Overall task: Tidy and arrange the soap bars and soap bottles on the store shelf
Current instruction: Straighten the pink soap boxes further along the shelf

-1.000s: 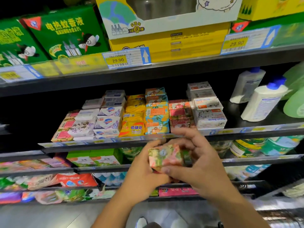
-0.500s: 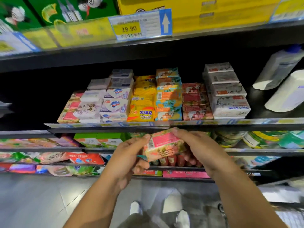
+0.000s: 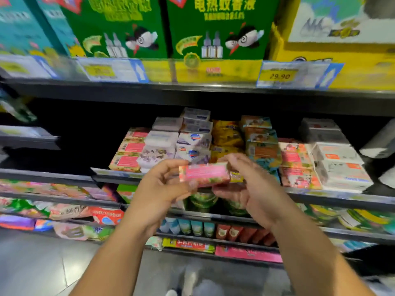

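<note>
— Where is the soap bar sitting?
— It is hanging in the air, lying level, just in front of the shelf edge, between the two hands.

— How are the hands gripping it?
— The left hand is pinching its left end, with fingers over the top and thumb beneath. The right hand is pinching the right end, its fingers curling over it. Something small and yellow is showing beside that end, too blurred to name.

— What is lying behind it?
— Soap stacks are filling the shelf. Pink bars are sitting at the left, and white bars are touching them. Then blue-crested packs, yellow packs and orange packs are standing side by side. White boxes are closing the row at the right. A pale bottle is showing beyond them, blurred.

— And above?
— Green boxes are standing on the upper shelf with a yellow box beside them. A price tag reading 29.90 is hanging on the rail.

— Below?
— Colourful packets are lying on the lower shelves.
</note>
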A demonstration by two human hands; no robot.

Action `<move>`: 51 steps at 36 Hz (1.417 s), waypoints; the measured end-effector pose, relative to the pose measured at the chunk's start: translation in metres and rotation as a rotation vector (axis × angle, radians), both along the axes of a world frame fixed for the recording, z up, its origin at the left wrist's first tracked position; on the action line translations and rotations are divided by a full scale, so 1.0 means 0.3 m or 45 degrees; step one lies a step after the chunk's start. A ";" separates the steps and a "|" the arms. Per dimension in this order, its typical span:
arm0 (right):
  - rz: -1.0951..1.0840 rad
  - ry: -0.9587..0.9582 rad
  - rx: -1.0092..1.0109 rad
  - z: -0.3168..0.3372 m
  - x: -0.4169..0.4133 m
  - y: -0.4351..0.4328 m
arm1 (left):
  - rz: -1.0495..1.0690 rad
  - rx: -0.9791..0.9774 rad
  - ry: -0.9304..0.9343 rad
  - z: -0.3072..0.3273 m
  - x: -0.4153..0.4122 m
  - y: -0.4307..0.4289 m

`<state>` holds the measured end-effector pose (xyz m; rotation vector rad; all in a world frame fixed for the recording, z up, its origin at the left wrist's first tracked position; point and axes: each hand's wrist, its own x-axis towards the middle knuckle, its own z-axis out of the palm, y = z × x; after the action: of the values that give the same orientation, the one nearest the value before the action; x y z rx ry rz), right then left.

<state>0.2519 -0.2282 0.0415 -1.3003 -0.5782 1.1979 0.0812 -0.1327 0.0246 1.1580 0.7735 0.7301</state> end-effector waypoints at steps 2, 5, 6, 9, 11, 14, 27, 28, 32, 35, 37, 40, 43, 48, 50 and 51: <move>-0.026 -0.242 -0.003 -0.001 -0.054 0.062 | 0.006 0.129 0.044 0.004 -0.036 0.047; -0.008 -0.663 0.044 -0.013 -0.130 0.148 | -0.017 0.381 0.153 -0.014 -0.097 0.116; -0.011 -0.686 0.074 -0.016 -0.151 0.173 | -0.040 0.510 0.177 -0.022 -0.123 0.143; 0.012 -0.653 0.174 -0.030 -0.201 0.238 | -0.108 1.048 0.430 -0.025 -0.199 0.235; 0.045 -0.659 0.209 -0.031 -0.235 0.274 | -0.172 1.247 0.608 -0.020 -0.236 0.288; 0.061 -0.672 0.181 -0.046 -0.276 0.334 | -0.184 1.644 0.837 -0.028 -0.274 0.360; 0.029 -1.581 -0.194 -0.114 -0.217 0.670 | 0.180 1.613 0.985 -0.163 -0.334 0.688; 0.130 -1.757 -0.269 -0.134 -0.205 0.690 | 0.212 1.530 1.046 -0.169 -0.314 0.719; 0.382 -2.090 -0.418 -0.230 -0.177 0.728 | 0.232 1.368 1.087 -0.213 -0.224 0.858; 0.437 -2.194 -0.482 -0.240 -0.173 0.729 | 0.223 1.257 1.094 -0.237 -0.166 0.958; 0.441 -2.198 -0.480 -0.246 -0.167 0.733 | 0.275 1.321 1.041 -0.255 -0.141 1.011; 0.400 -2.172 -0.432 -0.254 -0.171 0.732 | 0.336 1.415 1.003 -0.291 -0.108 1.080; 0.363 -2.183 -0.394 -0.263 -0.173 0.731 | 0.244 1.483 1.001 -0.312 -0.069 1.135; 0.339 -2.170 -0.354 -0.269 -0.169 0.726 | 0.073 1.401 0.893 -0.313 -0.037 1.180; 0.328 -2.165 -0.341 -0.272 -0.168 0.723 | -0.037 1.326 0.851 -0.303 -0.028 1.196; 0.322 -2.168 -0.332 -0.273 -0.170 0.724 | -0.097 1.259 0.841 -0.305 -0.024 1.210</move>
<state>0.2010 -0.0111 -0.0403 -2.3606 -1.8300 0.0257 0.0740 0.2304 -0.0669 2.3881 0.9171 0.6728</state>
